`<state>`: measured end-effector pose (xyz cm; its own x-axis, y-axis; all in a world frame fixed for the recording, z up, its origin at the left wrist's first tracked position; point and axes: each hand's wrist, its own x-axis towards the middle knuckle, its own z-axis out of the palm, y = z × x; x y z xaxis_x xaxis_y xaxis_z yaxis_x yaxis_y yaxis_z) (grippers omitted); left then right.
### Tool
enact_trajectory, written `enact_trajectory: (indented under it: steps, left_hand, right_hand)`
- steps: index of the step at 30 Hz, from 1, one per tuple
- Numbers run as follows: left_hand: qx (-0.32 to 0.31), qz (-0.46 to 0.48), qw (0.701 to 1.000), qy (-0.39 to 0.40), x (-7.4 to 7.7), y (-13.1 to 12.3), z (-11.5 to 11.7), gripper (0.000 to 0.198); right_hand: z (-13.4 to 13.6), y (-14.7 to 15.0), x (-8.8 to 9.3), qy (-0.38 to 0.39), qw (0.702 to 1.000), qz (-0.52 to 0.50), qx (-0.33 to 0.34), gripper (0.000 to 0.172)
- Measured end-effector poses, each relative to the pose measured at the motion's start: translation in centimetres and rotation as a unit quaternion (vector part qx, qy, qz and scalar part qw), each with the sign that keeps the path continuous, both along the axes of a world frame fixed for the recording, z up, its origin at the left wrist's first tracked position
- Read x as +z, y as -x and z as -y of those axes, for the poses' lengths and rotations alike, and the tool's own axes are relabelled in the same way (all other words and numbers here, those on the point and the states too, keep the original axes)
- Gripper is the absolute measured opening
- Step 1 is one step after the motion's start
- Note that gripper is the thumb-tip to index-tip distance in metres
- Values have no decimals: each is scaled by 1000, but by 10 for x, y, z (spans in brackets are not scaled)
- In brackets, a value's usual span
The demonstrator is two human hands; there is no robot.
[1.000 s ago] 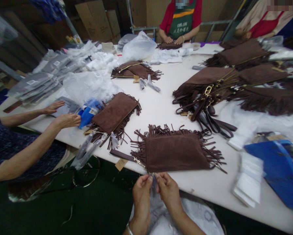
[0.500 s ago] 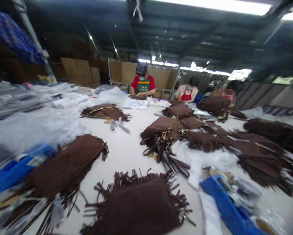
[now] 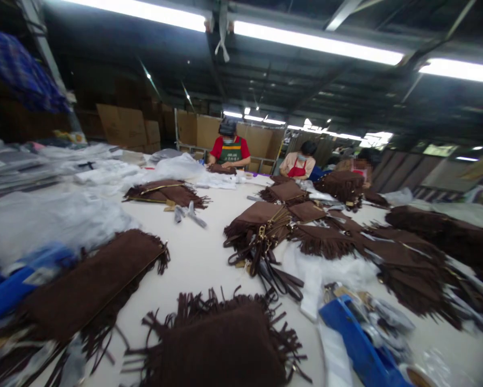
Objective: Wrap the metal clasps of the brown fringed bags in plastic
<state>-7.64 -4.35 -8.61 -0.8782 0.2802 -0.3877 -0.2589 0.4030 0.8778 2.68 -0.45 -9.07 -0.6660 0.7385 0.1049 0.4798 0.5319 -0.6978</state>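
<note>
Neither my left hand nor my right hand shows in the head view. Nearest me at the bottom edge lies a dark brown fringed pouch (image 3: 221, 344), its strips spread out on the white table (image 3: 185, 274). To its left is a longer brown fringed bag (image 3: 92, 285) with a gold zip along one side. A stack of brown pouches (image 3: 253, 217) with gold clasps and wrist straps sits right of the middle. Farther back on the left lies another fringed pouch (image 3: 164, 192) beside crumpled grey wrapping (image 3: 190, 215).
A blue tray (image 3: 362, 338) with small wrapped parts stands at lower right, another blue tray (image 3: 27, 274) at left. Clear plastic bags (image 3: 51, 215) heap up on the left. More brown bags (image 3: 414, 258) lie at right. Several people sit behind the table, one in a green apron (image 3: 229, 155).
The view has tilted up and shifted slightly right, so table things appear lower and farther left and more ceiling lights show. The nearby bags have not visibly moved on the table.
</note>
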Motion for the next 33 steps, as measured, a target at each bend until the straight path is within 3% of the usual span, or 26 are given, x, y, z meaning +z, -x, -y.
enact_trajectory:
  steps: [3, 5, 8, 11, 16, 21, 28, 33]
  left_hand:
    - [34, 17, 998, 52, -21, -21, 87, 23]
    - [17, 7, 999, 46, -22, -37, 135, 24]
    - [-23, -9, 1000, -3, -18, -48, 164, 25]
    - [-24, 26, 998, -50, -18, -46, 168, 24]
    - [21, 168, 973, -158, -17, -42, 173, 24]
    - [83, 255, 945, -185, -14, -42, 171, 29]
    - [94, 229, 955, -164, -19, -44, 162, 31]
    - [102, 195, 965, -143, -21, -46, 155, 31]
  right_hand:
    - [81, -2, -19, -3, 999, 41, 34, 28]
    - [119, -10, -18, 33, 995, 66, 65, 31]
    - [133, -17, -14, 44, 993, 72, 85, 34]
    - [126, -20, -12, 62, 993, 49, 89, 33]
    - [124, -22, -9, 165, 983, 25, 73, 34]
    - [126, -20, -4, 220, 974, 14, 60, 36]
    - [128, -21, -7, 337, 940, -28, 39, 43]
    - [129, -21, -13, 439, 896, -59, 7, 51]
